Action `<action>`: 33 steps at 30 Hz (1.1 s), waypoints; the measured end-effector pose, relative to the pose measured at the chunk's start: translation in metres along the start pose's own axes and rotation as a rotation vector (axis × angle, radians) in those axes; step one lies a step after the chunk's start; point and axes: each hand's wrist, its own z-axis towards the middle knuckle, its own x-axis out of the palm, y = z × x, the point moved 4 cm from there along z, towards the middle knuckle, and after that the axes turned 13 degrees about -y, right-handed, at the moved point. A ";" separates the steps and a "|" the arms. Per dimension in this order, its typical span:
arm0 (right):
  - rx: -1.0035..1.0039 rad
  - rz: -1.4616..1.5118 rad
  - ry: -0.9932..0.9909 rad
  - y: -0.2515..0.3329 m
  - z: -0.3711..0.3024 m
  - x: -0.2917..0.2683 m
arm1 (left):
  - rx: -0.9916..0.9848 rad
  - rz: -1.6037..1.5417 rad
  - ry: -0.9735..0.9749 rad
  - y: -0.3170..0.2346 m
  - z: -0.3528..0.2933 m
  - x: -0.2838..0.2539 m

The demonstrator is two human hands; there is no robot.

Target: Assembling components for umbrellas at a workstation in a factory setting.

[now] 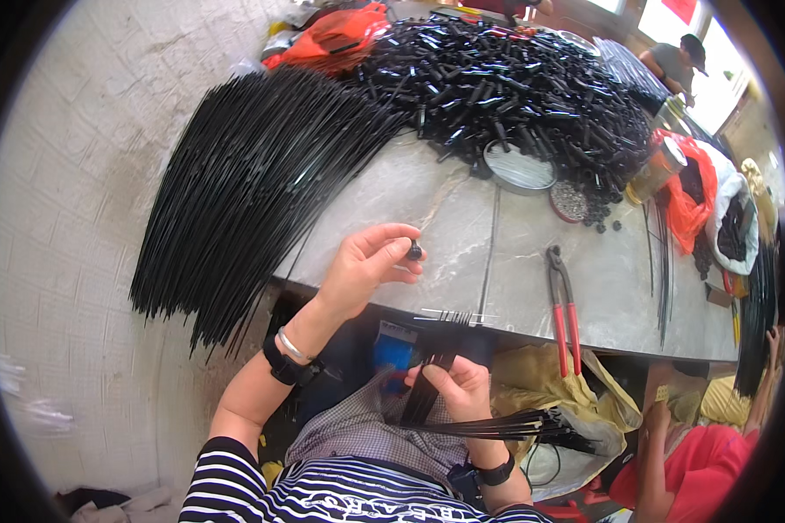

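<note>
Over open tabletop [440, 227], left grip [358, 272] pinches black piece [415, 253]; off front edge [532, 334], right grip [464, 390] clamps rods [422, 397].

A black-and-white striped shirt [358, 490] with white lettering [410, 504] at bottom centre; grey checked cloth [336, 431] over the lap. The left wrist [312, 324] wears a silver bangle [290, 345] and black strap [279, 363], the right wrist [482, 449] a black band [498, 472].

Orange bag [344, 39] at back; red-shirted co-worker [693, 471]

Single head-worn fisheye view, downward over the wearer's close lap [340, 429] to the grey table [523, 253] beyond.
</note>
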 end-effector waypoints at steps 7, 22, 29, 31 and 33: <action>-0.001 -0.038 0.037 0.002 -0.005 0.017 | -0.106 -0.212 0.116 0.000 -0.039 -0.014; 0.010 -0.117 0.066 0.000 -0.003 0.026 | -0.158 -0.249 0.259 0.031 -0.044 -0.031; 0.005 -0.097 0.076 -0.004 -0.002 0.026 | -0.216 -0.194 0.235 0.033 -0.047 -0.029; -0.008 -0.094 0.079 -0.003 -0.002 0.027 | -0.262 -0.175 0.232 0.029 -0.049 -0.029; 0.007 -0.098 0.075 -0.002 -0.001 0.027 | -0.264 -0.177 0.236 0.029 -0.048 -0.032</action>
